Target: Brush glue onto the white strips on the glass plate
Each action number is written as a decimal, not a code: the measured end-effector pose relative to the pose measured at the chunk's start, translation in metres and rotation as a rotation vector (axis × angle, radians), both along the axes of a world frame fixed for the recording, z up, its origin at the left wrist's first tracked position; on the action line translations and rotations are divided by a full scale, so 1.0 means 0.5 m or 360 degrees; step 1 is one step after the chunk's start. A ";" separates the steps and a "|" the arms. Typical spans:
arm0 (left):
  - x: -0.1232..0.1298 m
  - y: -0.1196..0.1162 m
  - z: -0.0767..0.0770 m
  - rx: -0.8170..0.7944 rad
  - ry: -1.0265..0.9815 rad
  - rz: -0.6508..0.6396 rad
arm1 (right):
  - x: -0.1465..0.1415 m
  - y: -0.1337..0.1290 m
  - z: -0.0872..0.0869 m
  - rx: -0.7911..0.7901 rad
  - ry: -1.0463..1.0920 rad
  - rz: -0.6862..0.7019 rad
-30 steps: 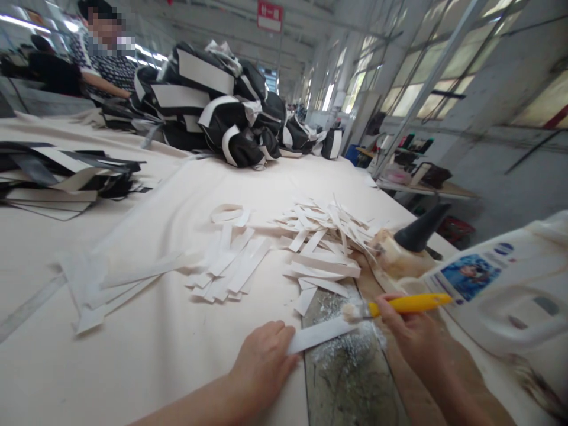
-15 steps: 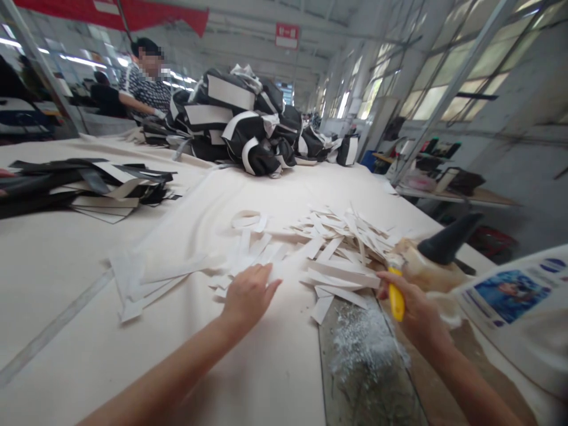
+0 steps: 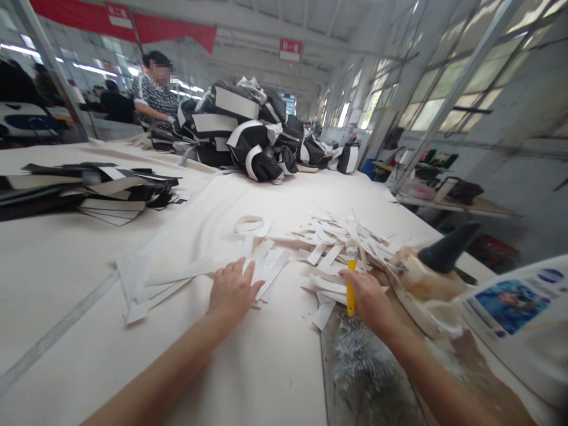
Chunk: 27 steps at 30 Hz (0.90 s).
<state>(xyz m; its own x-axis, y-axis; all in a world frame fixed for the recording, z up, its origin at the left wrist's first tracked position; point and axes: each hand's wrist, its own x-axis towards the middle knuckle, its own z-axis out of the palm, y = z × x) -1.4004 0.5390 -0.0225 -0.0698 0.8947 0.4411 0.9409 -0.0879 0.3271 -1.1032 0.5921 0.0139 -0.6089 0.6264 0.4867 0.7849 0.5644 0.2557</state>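
My left hand [image 3: 233, 290] lies with fingers spread on white strips [image 3: 275, 266] at the middle of the pale table cover [image 3: 266, 367]. A yellow-handled brush [image 3: 351, 287] is held in my right hand [image 3: 373, 299], its bristles pointing away over a heap of narrow white strips [image 3: 328, 236]. Below that hand is a dark board [image 3: 368, 378] smeared with whitish glue. More long white pieces [image 3: 137, 293] lie to the left of my left hand.
Black-and-white bundles [image 3: 248, 130] are piled at the back, beside a person [image 3: 155, 94]. Dark strips [image 3: 89, 189] lie at left. On the right are a white jug [image 3: 523, 319] and a cut-open container [image 3: 426, 278] with a black spout.
My right hand has moved left with the brush, now over the strips. My left hand has shifted slightly left, and more white strips show beside it. The view has tilted up slightly.
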 end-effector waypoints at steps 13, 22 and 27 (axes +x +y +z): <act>0.171 -0.102 -0.049 -0.0385 -0.0518 -0.1092 | 0.080 -0.221 -0.061 -0.0554 0.0140 0.0315; 0.172 -0.101 -0.056 -0.0238 -0.0175 -0.1248 | 0.234 -0.203 0.038 -0.0026 0.0912 -0.0383; 0.167 -0.097 -0.068 0.0104 -0.0247 -0.1243 | 0.292 -0.174 0.080 0.0031 0.1381 -0.1162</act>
